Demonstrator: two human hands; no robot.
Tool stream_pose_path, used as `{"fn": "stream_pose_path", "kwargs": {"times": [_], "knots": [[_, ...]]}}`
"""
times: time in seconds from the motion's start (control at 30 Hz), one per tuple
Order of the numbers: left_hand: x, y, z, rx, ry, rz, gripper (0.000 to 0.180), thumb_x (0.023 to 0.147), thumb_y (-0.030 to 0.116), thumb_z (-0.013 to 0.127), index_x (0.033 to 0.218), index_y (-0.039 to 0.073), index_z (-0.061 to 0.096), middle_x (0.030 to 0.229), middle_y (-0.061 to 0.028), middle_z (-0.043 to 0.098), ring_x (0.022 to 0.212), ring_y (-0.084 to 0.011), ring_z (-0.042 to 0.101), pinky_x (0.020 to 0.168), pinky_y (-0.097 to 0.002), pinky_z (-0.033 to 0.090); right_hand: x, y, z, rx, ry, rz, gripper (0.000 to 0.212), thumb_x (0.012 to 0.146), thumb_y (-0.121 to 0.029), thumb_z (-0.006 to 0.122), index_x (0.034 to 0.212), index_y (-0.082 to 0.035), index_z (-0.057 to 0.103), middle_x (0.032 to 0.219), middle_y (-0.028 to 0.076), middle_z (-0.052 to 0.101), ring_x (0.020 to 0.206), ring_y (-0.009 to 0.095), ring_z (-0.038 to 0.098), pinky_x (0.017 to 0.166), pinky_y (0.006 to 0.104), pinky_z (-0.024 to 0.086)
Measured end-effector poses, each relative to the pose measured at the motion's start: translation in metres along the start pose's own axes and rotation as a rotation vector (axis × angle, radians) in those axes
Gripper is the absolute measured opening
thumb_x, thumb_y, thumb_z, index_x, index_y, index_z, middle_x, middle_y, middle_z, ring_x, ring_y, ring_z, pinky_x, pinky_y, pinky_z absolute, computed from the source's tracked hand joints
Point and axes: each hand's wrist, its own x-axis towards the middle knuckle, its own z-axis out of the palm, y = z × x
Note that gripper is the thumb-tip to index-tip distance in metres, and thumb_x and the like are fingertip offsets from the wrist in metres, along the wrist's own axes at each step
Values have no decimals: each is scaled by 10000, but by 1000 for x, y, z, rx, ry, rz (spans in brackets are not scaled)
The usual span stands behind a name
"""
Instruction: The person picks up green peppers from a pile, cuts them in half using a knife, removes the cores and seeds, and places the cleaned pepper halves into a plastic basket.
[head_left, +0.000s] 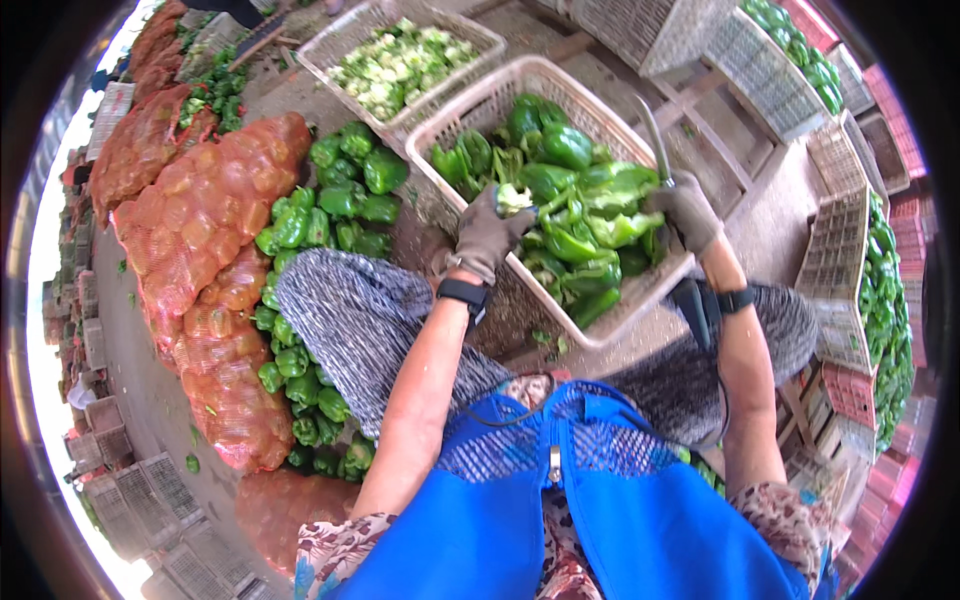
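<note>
A pale crate (535, 70) stands before my knees, holding whole and cut green peppers (568, 147). Over its left side, my gloved left hand (486, 232) is closed on a pale green-white pepper core (515, 199). My gloved right hand (690, 212), at the right side of the crate, grips a thin curved knife (655, 140) whose blade points up and away from me. Part of a cut pepper (630, 228) lies just left of my right fingers; whether they touch it I cannot tell.
Behind on the left, another crate (488, 42) holds pale pepper cores (402, 72). Whole peppers (340, 200) are heaped on the floor beside red mesh sacks (215, 200). Stacked crates of peppers (835, 270) line the right side. A wooden pallet (715, 130) lies beyond my right hand.
</note>
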Motion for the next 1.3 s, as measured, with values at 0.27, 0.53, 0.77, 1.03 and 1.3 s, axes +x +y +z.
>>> {"fn": "stream_pose_path", "kwargs": {"times": [0.27,0.53,0.77,1.03,1.3], "knots": [[58,89,-92,353,549,248,929,671,511,819,1271,-102,462,1090,-270,626,1053,-325,620,935,-390,489,-12,-18,13,165,110,139,132,764,-58,620,874,13,601,620,43,573,399,124,507,347,258,406],[30,135,-75,-796,232,310,422,880,271,656,1230,54,563,1059,-152,673,934,-269,665,863,-365,536,-5,-7,32,415,208,106,184,826,-197,633,772,-38,557,489,91,532,292,166,435,259,280,309],[-9,64,43,-1161,-340,39,428,909,400,603,1189,78,569,1071,-82,630,970,-221,659,838,-387,571,-11,-2,49,201,263,-71,159,803,-115,647,921,-18,602,553,21,542,371,114,498,319,246,353],[15,100,36,-1014,-14,226,485,765,233,791,1145,62,542,1023,-62,629,874,-163,627,733,-304,556,-35,-49,-21,211,201,-266,416,856,-352,682,1068,-3,600,877,133,682,376,86,496,301,189,377],[-3,94,64,259,-328,317,884,715,580,750,1353,41,462,1236,-220,590,1124,-362,582,1015,-399,438,-26,-45,-39,500,115,-232,472,966,-385,491,1227,8,516,1018,169,675,502,107,477,522,271,462]]}}
